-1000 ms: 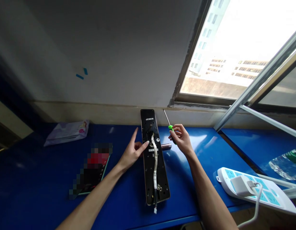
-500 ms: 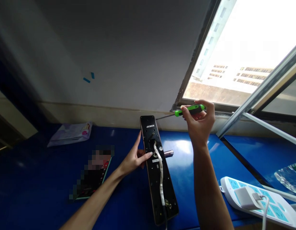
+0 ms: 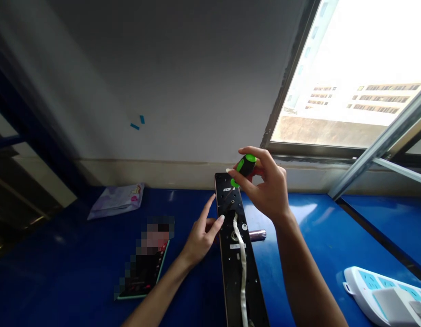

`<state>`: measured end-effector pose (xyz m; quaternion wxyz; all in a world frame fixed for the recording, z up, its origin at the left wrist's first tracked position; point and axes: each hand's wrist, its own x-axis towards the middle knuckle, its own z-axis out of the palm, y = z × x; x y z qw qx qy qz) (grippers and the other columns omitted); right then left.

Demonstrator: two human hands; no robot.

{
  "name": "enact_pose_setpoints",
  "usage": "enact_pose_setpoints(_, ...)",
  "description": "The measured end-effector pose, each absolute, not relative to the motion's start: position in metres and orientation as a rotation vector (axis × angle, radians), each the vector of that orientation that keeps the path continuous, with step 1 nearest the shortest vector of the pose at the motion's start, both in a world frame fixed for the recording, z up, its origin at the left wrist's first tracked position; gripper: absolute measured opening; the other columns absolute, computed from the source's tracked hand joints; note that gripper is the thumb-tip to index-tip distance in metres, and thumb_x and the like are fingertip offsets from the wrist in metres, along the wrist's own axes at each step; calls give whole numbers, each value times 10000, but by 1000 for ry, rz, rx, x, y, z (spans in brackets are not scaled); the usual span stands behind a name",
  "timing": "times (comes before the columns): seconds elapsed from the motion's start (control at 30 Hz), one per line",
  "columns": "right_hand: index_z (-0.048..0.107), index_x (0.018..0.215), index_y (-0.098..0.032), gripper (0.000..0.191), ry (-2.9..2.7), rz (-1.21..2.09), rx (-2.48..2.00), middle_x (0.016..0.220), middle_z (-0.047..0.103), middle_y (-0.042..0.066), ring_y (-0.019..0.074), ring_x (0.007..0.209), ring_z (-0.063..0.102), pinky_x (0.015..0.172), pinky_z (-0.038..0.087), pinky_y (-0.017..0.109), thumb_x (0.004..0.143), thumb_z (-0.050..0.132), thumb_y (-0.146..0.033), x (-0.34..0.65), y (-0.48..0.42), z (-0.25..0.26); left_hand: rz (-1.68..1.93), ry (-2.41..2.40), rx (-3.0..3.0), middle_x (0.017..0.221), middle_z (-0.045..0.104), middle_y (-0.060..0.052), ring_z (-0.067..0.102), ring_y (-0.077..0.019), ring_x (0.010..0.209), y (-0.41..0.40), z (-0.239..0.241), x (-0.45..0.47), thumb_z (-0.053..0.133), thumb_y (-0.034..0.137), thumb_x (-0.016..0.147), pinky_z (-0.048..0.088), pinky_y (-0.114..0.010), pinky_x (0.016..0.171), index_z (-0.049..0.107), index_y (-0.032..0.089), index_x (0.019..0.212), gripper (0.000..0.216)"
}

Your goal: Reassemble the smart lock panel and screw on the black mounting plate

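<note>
Your right hand [image 3: 268, 188] is clamped around a screwdriver [image 3: 243, 169], fingers curled over its stubby black-and-green handle, raised above the far end of the panel [image 3: 236, 245]. The shaft is hidden behind your fingers and the handle, so you can't tell where the tip sits.

Your left hand [image 3: 203, 234] rests open against the panel's left edge, fingers apart, fingertips touching the dark face about a third of the way down from its far end.

That panel is a long, narrow black slab with a thin bronze rim, lying flat on the glossy blue counter [image 3: 77, 268] and running from the back edge toward you. Small holes and a white label dot its surface. A flat white cable [image 3: 243, 268] snakes along its middle; the panel's near end is cut off at the bottom.

Just right of the panel, a short shiny metal cylinder [image 3: 257, 235] lies on the counter.

To the left sits a flat dark thing [image 3: 145, 268] with a green edge, partly blurred out. A crinkled pale plastic packet [image 3: 117, 200] lies near the back left. At the near right corner, a white power strip [image 3: 388, 295] with pale blue sockets is partly cropped.
</note>
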<state>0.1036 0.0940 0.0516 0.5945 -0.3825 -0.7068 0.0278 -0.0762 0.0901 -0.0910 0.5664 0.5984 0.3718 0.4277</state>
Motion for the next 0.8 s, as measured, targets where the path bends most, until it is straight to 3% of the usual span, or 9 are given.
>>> enact_pose_setpoints(0.17,660,1221,-267,356,-1666,83,-904,868,775,-26,146,672,699,641,571,303,901,807,-314,99,100,48,1100,912,1470,1052,759,-52,750,-211,834,88,-91,-72,627,488,1016,620,-329,787,490,260,1560,606)
enact_pose_setpoints(0.3,652,1227,-268,355,-1702,76,-920,859,745,-35,121,630,644,616,558,279,909,802,-314,95,101,45,1118,920,1454,1043,770,-62,764,-232,855,89,-90,-71,636,491,1008,642,-341,778,584,239,1451,512)
enact_pose_setpoints(0.4,669,1176,-269,308,-1705,-81,-926,811,693,-51,97,559,551,588,542,263,911,808,-341,93,101,44,1130,915,1442,1032,783,-65,767,-232,839,89,-90,-71,652,479,998,650,-339,760,592,229,1440,512)
enact_pose_setpoints(0.53,701,1039,-241,235,-1664,-369,-926,803,686,-27,96,592,557,591,508,248,907,839,-378,83,101,42,1138,912,1440,1092,792,-74,780,-232,854,87,-92,-70,691,481,979,653,-333,766,588,236,1457,547)
enact_pose_setpoints(0.7,661,927,-221,251,-1554,-497,-949,717,628,-30,98,573,516,548,430,251,913,843,-393,68,98,40,1128,905,1293,1182,807,-102,809,-251,902,88,-96,-69,807,475,896,658,-353,811,292,238,1677,964)
enact_pose_setpoints(0.8,629,947,-224,110,-1635,-359,-949,745,659,-32,88,584,528,590,457,234,997,716,-267,70,95,45,1085,863,1266,1181,827,-137,819,-285,951,90,-95,-70,837,492,866,654,-376,848,295,184,1684,1028)
